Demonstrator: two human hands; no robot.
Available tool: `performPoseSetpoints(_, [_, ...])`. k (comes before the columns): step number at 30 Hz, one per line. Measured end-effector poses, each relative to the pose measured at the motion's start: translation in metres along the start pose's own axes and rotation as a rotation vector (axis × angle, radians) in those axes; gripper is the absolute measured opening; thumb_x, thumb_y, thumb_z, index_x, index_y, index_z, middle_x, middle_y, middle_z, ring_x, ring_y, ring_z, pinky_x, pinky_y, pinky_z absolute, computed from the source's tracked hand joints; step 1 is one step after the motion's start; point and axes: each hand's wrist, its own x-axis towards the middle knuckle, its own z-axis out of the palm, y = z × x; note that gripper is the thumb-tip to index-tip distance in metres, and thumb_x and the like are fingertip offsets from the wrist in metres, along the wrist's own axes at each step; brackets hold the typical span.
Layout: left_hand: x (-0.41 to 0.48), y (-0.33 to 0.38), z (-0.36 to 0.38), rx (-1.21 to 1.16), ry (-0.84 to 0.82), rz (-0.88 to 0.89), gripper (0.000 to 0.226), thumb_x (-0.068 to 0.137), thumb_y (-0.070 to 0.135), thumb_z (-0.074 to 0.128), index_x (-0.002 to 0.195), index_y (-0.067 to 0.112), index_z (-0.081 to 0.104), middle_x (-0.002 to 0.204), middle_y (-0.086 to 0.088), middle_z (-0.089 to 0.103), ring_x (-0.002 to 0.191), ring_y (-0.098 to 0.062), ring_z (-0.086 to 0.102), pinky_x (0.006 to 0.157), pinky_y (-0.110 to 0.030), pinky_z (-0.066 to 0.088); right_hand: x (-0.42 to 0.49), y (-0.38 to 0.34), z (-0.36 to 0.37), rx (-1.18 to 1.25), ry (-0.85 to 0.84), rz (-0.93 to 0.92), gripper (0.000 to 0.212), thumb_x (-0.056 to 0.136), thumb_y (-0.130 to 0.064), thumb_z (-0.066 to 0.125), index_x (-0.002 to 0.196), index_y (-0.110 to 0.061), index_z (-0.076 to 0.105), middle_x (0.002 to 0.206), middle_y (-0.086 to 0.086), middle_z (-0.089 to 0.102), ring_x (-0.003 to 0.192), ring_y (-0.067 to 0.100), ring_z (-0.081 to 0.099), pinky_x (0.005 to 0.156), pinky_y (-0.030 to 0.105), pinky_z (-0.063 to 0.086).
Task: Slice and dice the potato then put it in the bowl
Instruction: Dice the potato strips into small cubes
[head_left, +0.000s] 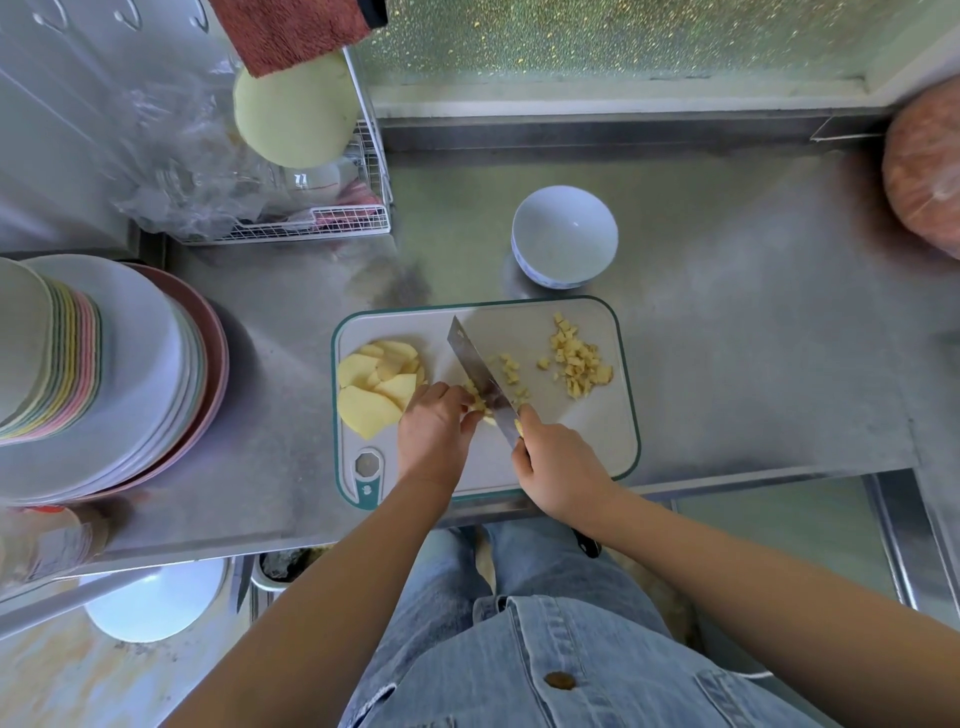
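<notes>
A pale grey plastic cutting board (571, 447) with a teal rim lies at the near edge of the stainless-steel worktop (727, 338). The right hand (561, 467) has its fingers wrapped round the black handle of a broad steel knife (478, 369). The blade slants from that hand toward the far left, its edge down on the board.

Just left of the blade, the left hand (434, 431) has its fingers curled, the tips pinching a small bunch of yellow potato strips (475, 404) against the board, close against the blade's side. A fanned pile of flat yellow potato slices (371, 392) sits on the board's left end, just beside the left hand. A loose heap of small diced potato cubes (576, 364) lies on the board's right half — a few more are scattered just right of the blade.

A round white ceramic bowl (563, 236) stands upright on the worktop just beyond the board's far edge, its white inside in full view. A tall stack of pastel plates (130, 374) stands well to the left.
</notes>
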Motion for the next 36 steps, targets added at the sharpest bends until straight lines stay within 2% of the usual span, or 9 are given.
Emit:
performPoseSetpoints(4, [0.001,0.001,-0.002,-0.010,-0.001,-0.012,0.014,0.065,0.006,0.082,0.073,0.008,0.070,0.070,-0.006,0.065,0.070,-0.029,0.059,0.056,-0.034,0.051,0.001,0.001,0.005,0.010,0.019,0.005,0.017,0.096,-0.016,0.041,0.110,-0.007,0.045,0.069,0.002,0.045,0.065,0.027,0.051,0.057,0.034,0.033])
performPoseSetpoints(8, [0.001,0.001,-0.004,-0.029,0.007,0.001,0.016,0.065,0.007,0.083,0.073,0.009,0.069,0.069,-0.005,0.065,0.070,-0.028,0.059,0.057,-0.033,0.050,0.001,0.010,0.003,0.148,0.058,-0.017,0.005,0.096,-0.014,0.043,0.093,-0.011,0.041,0.055,-0.005,0.036,0.052,0.021,0.041,0.051,0.033,0.027])
performPoseSetpoints(12, [-0.002,0.000,-0.006,-0.033,0.018,0.013,0.018,0.067,0.007,0.083,0.077,0.008,0.068,0.071,-0.006,0.065,0.070,-0.028,0.059,0.059,-0.036,0.052,-0.002,0.013,-0.004,0.184,0.100,-0.043,0.010,0.094,-0.011,0.045,0.086,-0.010,0.039,0.051,-0.004,0.034,0.043,0.015,0.034,0.045,0.031,0.023])
performPoseSetpoints(15, [-0.003,0.000,-0.006,-0.027,0.018,-0.003,0.015,0.068,0.007,0.081,0.074,0.008,0.068,0.070,-0.006,0.065,0.070,-0.029,0.059,0.060,-0.038,0.052,-0.001,0.010,-0.010,0.144,0.060,-0.067,0.009,0.094,-0.012,0.043,0.087,-0.009,0.038,0.052,0.001,0.039,0.046,0.021,0.040,0.047,0.035,0.027])
performPoseSetpoints(19, [-0.002,0.001,-0.007,-0.017,-0.005,-0.024,0.009,0.072,0.009,0.079,0.072,0.008,0.070,0.071,-0.007,0.065,0.073,-0.029,0.058,0.063,-0.039,0.052,0.001,0.007,-0.013,0.055,0.017,-0.083,0.013,0.095,-0.015,0.041,0.087,-0.016,0.031,0.055,-0.002,0.036,0.049,0.014,0.034,0.045,0.029,0.020])
performPoseSetpoints(22, [-0.001,0.003,-0.008,-0.010,-0.012,-0.038,0.007,0.073,0.008,0.078,0.071,0.008,0.071,0.070,-0.007,0.065,0.074,-0.030,0.058,0.063,-0.038,0.051,0.003,0.004,-0.012,0.021,0.004,-0.088,0.013,0.095,-0.015,0.040,0.088,-0.016,0.029,0.056,-0.003,0.035,0.051,0.020,0.036,0.045,0.027,0.019])
performPoseSetpoints(28, [0.000,0.003,-0.007,0.011,-0.024,-0.053,0.010,0.071,0.009,0.079,0.068,0.007,0.070,0.069,-0.008,0.064,0.072,-0.030,0.057,0.060,-0.038,0.051,0.007,-0.001,-0.002,-0.023,-0.017,-0.053,0.003,0.095,-0.014,0.038,0.094,-0.012,0.037,0.059,-0.002,0.036,0.062,0.026,0.043,0.054,0.033,0.028])
performPoseSetpoints(30, [0.001,0.003,-0.007,0.015,-0.024,-0.056,0.010,0.071,0.008,0.079,0.068,0.007,0.070,0.069,-0.008,0.064,0.072,-0.030,0.057,0.060,-0.038,0.051,0.006,-0.003,0.003,-0.026,-0.001,-0.033,0.009,0.095,-0.014,0.038,0.100,-0.008,0.042,0.063,0.001,0.041,0.062,0.026,0.044,0.056,0.033,0.029])
performPoseSetpoints(36, [0.000,0.002,-0.007,0.010,-0.013,-0.034,0.011,0.067,0.006,0.081,0.068,0.009,0.070,0.067,-0.006,0.064,0.070,-0.029,0.058,0.058,-0.036,0.051,0.008,0.008,0.005,0.167,0.044,-0.005,0.006,0.096,-0.013,0.041,0.092,-0.009,0.040,0.055,-0.002,0.037,0.048,0.018,0.037,0.050,0.032,0.024])
